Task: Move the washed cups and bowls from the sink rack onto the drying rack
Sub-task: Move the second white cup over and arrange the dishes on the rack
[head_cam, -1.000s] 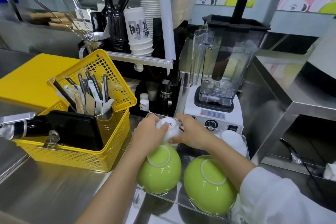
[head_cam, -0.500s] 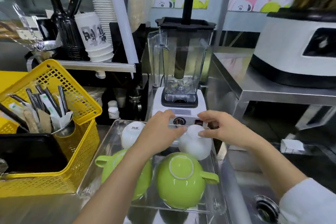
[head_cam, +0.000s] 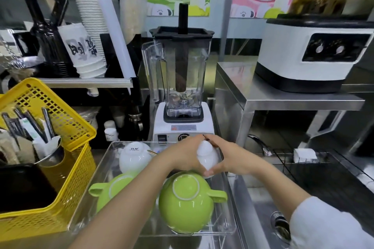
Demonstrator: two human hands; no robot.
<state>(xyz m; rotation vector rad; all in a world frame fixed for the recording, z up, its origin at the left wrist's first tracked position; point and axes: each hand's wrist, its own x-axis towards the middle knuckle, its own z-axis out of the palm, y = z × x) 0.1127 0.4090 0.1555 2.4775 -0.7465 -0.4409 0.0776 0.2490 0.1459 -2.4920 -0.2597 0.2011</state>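
Note:
A clear plastic drying rack [head_cam: 229, 204] holds two upturned green bowls with handles, one at the left [head_cam: 113, 190] and one at the right [head_cam: 186, 202]. An upturned white cup [head_cam: 132, 156] stands at its back left. At the back right, my left hand [head_cam: 182, 155] and my right hand [head_cam: 228, 157] both clasp a second upturned white cup [head_cam: 206, 153] just above the right green bowl. A black wire sink rack [head_cam: 283, 159] spans the sink at the right, with a small white item on it.
A yellow basket [head_cam: 77, 147] with cutlery and a black tray stands to the left. A blender [head_cam: 182, 91] stands right behind the drying rack. A faucet [head_cam: 261, 143] and the sink drain [head_cam: 280, 226] lie at the right, below a steel shelf with a white appliance [head_cam: 311, 52].
The view has swung right. My hands left the back-left white cup standing and closed together around the second white cup at the rack's back right.

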